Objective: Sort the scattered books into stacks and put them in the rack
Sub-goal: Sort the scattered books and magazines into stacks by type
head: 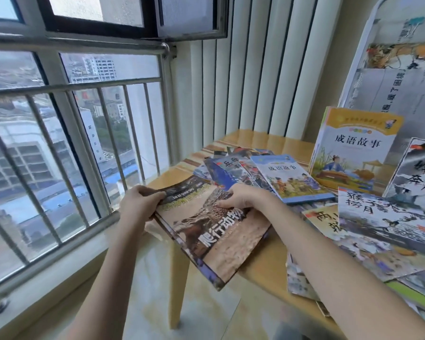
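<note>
Now both hands' fingers grasp the reptile book [216,231]; rack [388,77] holds books.

A large window [59,106] fills the left half of the frame, its dark upper frame above pale horizontal rails and vertical bars [49,148]. Through it, grey daylight shows city buildings far below. Top centre, cream vertical blinds [250,69] hang down behind a light wooden table [263,268]. At the bottom, a glossy pale tiled floor [142,303] reflects the light.

Scattered books [292,177] across table [263,263]; window bars [84,143] close left.
</note>
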